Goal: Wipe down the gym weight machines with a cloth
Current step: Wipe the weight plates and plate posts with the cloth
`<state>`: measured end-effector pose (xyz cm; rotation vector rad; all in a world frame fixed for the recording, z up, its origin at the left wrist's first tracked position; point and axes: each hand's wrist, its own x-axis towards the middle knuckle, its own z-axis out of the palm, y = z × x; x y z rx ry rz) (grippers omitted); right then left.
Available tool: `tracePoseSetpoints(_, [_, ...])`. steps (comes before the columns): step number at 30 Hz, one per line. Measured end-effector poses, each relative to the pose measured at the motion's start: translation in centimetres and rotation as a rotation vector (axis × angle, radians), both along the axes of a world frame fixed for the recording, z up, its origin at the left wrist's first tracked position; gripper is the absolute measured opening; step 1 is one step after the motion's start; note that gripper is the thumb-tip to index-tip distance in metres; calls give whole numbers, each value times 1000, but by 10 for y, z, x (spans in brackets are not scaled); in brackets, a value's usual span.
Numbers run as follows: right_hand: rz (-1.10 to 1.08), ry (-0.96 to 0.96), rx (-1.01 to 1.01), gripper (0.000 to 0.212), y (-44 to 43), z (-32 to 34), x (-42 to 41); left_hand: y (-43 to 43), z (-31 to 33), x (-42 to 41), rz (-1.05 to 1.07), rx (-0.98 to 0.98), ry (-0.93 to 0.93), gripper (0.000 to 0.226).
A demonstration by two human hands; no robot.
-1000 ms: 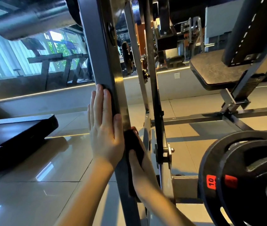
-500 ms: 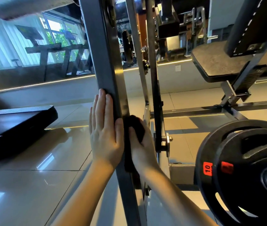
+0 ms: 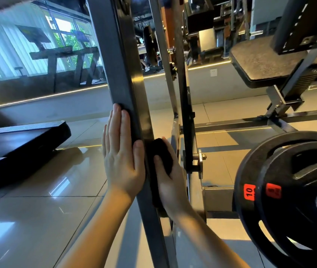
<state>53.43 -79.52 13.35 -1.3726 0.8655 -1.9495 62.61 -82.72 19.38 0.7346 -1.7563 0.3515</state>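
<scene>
The left hand (image 3: pixel 123 161) lies flat with straight fingers on the grey post (image 3: pixel 123 74), while the right hand (image 3: pixel 171 182) grasps the black cloth (image 3: pixel 160 155), its fingers mostly hidden behind it.

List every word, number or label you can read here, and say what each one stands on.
"10": on the red sticker on the black weight plate.
Second red sticker, beside the first on the same plate: too blurred to read.
No other readable text on the machine frame, bench pad or wall.
</scene>
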Motion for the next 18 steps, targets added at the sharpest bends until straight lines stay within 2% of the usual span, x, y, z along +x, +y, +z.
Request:
tracePoseSetpoints(2, [-26, -48, 61, 29, 5, -23, 6, 0, 0, -1, -7, 5, 7, 54])
tracePoseSetpoints(4, [-28, -54, 82, 29, 10, -24, 9, -1, -1, -1, -14, -5, 14, 54])
tracePoseSetpoints(8, [-14, -46, 8, 40, -1, 8, 6, -3, -3, 0, -24, -34, 8, 53])
tracePoseSetpoints(10, [-7, -59, -1, 49, -5, 4, 7, -2, -2, 0, -16, -31, 5, 54])
tracePoseSetpoints(14, [44, -99, 58, 32, 11, -23, 11, -1, -3, -1, -4, -37, 16, 53])
tracePoseSetpoints(18, [23, -20, 19, 37, -6, 20, 3, 1, -3, -2, 4, -41, 17, 53])
